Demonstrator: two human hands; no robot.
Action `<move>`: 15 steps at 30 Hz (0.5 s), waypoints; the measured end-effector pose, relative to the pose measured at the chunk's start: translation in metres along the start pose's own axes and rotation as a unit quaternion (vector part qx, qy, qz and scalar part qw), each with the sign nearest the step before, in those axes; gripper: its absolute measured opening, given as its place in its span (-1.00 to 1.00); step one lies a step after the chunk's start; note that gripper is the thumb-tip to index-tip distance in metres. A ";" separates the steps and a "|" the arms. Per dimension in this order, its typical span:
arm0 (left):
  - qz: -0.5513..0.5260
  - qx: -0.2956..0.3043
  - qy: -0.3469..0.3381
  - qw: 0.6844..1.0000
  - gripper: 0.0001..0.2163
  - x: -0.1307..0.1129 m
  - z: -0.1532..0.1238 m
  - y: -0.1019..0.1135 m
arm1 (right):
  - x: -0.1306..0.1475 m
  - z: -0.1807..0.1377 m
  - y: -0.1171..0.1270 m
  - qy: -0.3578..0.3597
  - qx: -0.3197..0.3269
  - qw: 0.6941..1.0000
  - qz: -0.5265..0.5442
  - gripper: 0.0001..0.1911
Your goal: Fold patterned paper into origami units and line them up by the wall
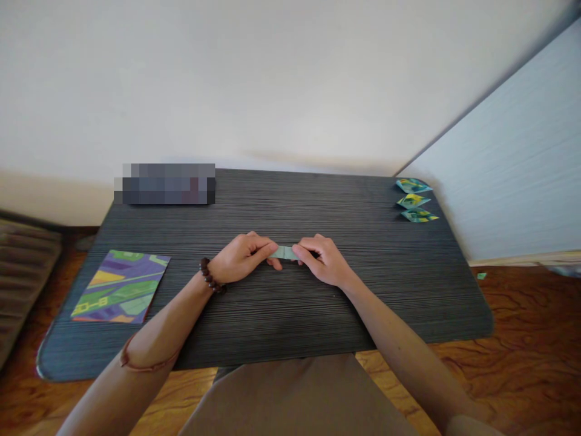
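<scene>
Between my two hands, above the middle of the dark table, is a small pale-green folded strip of paper (284, 252). My left hand (242, 257) pinches its left end between thumb and fingers. The right end is gripped the same way by my right hand (323, 259). Fingertips cover both ends, so only the middle of the strip shows, with a crease line across it. At the far right corner stand several folded paper shapes (414, 201), pointed and coloured blue, green and yellow, lined up in a row.
A colourful patterned paper sheet or stack (122, 287) lies at the left of the table (290, 321). A blurred-out box-like object (166, 184) sits at the back left. A wall rises behind, and a pale panel (508, 157) stands on the right. One green scrap (482, 276) is on the floor.
</scene>
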State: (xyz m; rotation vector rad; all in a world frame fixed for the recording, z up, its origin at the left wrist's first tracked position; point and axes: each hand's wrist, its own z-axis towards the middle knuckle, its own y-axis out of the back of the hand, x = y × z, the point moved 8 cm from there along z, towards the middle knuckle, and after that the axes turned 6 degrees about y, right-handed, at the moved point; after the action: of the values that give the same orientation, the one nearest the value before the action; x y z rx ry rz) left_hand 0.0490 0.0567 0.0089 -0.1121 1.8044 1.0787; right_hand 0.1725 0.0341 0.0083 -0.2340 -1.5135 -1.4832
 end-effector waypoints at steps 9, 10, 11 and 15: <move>0.032 -0.059 0.004 0.998 -0.72 -0.003 0.000 0.000 | -0.001 0.001 0.001 0.013 -0.013 1.000 -0.008 -0.66; 0.033 -0.073 0.004 0.997 -0.76 -0.003 0.000 0.001 | 0.000 0.001 -0.001 0.019 -0.009 1.000 -0.013 -0.68; 0.030 -0.087 0.005 0.996 -0.79 -0.003 -0.001 0.002 | 0.000 0.001 -0.002 0.025 -0.007 1.000 -0.017 -0.71; 0.030 -0.102 0.013 0.994 -0.80 0.000 0.000 0.000 | 0.003 0.000 -0.003 0.033 -0.008 0.999 -0.031 -0.81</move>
State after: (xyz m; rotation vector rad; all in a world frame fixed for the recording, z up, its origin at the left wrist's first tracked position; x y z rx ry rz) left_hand 0.0489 0.0572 0.0090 -0.1959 1.7270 1.3079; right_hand 0.1687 0.0325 0.0085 -0.1472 -1.4685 -1.5389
